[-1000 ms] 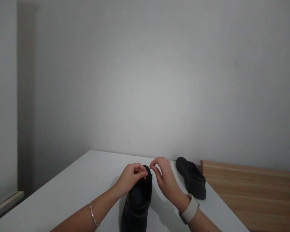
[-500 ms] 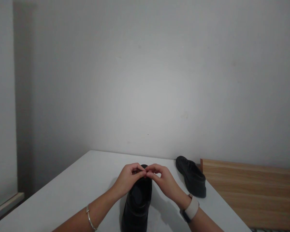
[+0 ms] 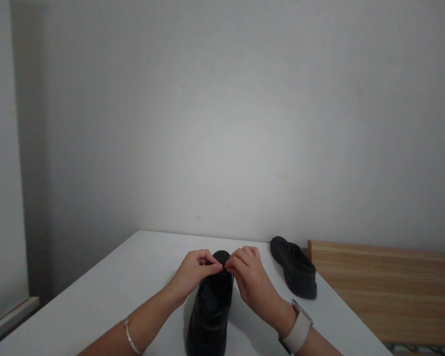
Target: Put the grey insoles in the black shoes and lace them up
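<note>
A black shoe [image 3: 207,321] stands on the white table in front of me, its heel nearest and its toe pointing away. Both hands meet over the lacing, near the front of its opening. My left hand [image 3: 193,274] comes from the left, thumb and forefinger pinched. From the right, my right hand [image 3: 250,277] is closed too, its fingers bent and their tips close to the left ones. What they pinch looks like the shoe's dark shoelace, mostly hidden by the fingers. The toe shows just beyond my fingertips.
A second black lace-up shoe [image 3: 294,269] sits at the table's right edge, towards the back. The white table [image 3: 126,282] meets a grey wall [image 3: 222,123] behind. To the right is a wooden board [image 3: 385,291]; a pale ledge [image 3: 13,316] is at the left.
My right hand has turned over, knuckles now up and fingers curled down, wrist watch rotated with it. My left hand stays almost in place. More of the toe shows.
</note>
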Demonstrator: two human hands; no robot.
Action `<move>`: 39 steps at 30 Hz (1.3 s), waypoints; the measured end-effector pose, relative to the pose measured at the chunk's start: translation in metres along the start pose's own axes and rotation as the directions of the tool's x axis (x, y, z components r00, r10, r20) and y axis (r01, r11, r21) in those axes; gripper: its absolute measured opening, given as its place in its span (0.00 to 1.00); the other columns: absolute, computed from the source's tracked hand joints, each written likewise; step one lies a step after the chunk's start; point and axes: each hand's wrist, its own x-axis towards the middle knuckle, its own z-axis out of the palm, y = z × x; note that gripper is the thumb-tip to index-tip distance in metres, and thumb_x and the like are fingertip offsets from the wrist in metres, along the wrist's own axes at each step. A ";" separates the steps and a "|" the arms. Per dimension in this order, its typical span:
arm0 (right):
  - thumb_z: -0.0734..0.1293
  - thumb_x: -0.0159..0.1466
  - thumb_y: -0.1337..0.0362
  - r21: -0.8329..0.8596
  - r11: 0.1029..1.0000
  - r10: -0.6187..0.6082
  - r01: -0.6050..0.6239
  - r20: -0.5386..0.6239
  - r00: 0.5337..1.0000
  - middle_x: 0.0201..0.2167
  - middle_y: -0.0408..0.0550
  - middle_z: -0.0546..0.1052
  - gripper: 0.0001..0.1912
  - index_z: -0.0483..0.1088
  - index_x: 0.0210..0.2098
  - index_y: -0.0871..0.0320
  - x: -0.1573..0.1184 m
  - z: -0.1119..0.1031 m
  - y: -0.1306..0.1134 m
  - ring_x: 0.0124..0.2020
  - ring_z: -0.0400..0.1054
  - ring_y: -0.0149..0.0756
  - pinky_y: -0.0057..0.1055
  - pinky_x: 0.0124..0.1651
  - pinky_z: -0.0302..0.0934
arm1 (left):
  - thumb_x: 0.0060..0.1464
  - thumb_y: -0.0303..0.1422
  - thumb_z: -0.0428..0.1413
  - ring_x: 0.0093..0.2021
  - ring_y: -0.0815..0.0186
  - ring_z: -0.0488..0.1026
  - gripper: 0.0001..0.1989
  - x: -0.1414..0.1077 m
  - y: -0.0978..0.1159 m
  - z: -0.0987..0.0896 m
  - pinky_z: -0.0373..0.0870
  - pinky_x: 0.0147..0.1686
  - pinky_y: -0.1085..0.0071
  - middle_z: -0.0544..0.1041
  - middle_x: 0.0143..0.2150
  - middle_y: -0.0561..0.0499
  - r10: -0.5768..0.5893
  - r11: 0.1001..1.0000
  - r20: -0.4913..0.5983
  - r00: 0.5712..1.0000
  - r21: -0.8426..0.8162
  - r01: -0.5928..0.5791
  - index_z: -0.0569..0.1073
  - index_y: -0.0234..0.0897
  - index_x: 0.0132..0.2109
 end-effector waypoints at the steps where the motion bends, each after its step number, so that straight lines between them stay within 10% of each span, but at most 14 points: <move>1: 0.59 0.64 0.77 -0.006 0.999 -0.031 0.032 0.021 0.999 0.33 0.47 0.71 0.09 0.67 0.36 0.58 -0.003 -0.001 0.000 0.37 0.59 0.37 0.38 0.45 0.50 | 0.40 0.34 0.64 0.30 0.67 0.71 0.09 -0.001 0.000 0.001 0.63 0.34 0.71 0.78 0.28 0.50 -0.036 0.998 0.005 0.999 -0.047 0.036 0.73 0.34 0.27; 6: 0.58 0.62 0.78 -0.041 0.996 -0.078 0.083 0.104 0.991 0.33 0.46 0.70 0.10 0.65 0.35 0.58 -0.010 -0.008 0.002 0.38 0.59 0.37 0.40 0.48 0.49 | 0.36 0.29 0.64 0.30 0.67 0.71 0.09 0.001 -0.001 0.007 0.63 0.35 0.71 0.76 0.27 0.51 -0.081 0.990 0.016 0.997 -0.112 0.082 0.71 0.34 0.26; 11: 0.59 0.64 0.72 0.108 0.992 0.055 -0.061 0.057 0.997 0.34 0.46 0.71 0.06 0.66 0.35 0.57 -0.004 -0.008 -0.002 0.39 0.62 0.37 0.39 0.47 0.52 | 0.40 0.25 0.57 0.27 0.70 0.63 0.05 0.000 0.007 0.011 0.59 0.29 0.74 0.68 0.24 0.56 0.150 0.961 0.048 0.988 0.229 -0.157 0.68 0.36 0.28; 17: 0.60 0.64 0.70 0.455 0.843 0.284 -0.289 0.080 0.955 0.36 0.46 0.77 0.08 0.69 0.39 0.56 0.008 0.003 -0.001 0.40 0.69 0.36 0.34 0.46 0.59 | 0.44 0.23 0.51 0.31 0.67 0.64 0.06 -0.008 0.018 0.009 0.60 0.32 0.72 0.67 0.29 0.55 0.329 0.784 0.135 0.935 0.513 -0.350 0.65 0.38 0.30; 30: 0.67 0.59 0.56 0.686 0.585 0.290 -0.433 0.322 0.901 0.28 0.46 0.78 0.13 0.76 0.32 0.61 0.022 0.017 0.031 0.32 0.69 0.34 0.32 0.39 0.63 | 0.54 0.19 0.46 0.38 0.61 0.63 0.10 0.006 -0.009 0.011 0.65 0.41 0.64 0.70 0.35 0.49 0.596 0.178 0.374 0.711 0.802 -0.570 0.66 0.38 0.36; 39: 0.70 0.55 0.51 0.718 0.514 0.263 -0.469 0.389 0.883 0.28 0.45 0.77 0.18 0.75 0.31 0.62 0.022 0.015 0.037 0.31 0.67 0.32 0.31 0.39 0.61 | 0.55 0.21 0.47 0.36 0.61 0.65 0.08 0.003 -0.008 0.009 0.66 0.39 0.63 0.70 0.34 0.49 0.609 0.214 0.304 0.732 0.826 -0.521 0.67 0.38 0.35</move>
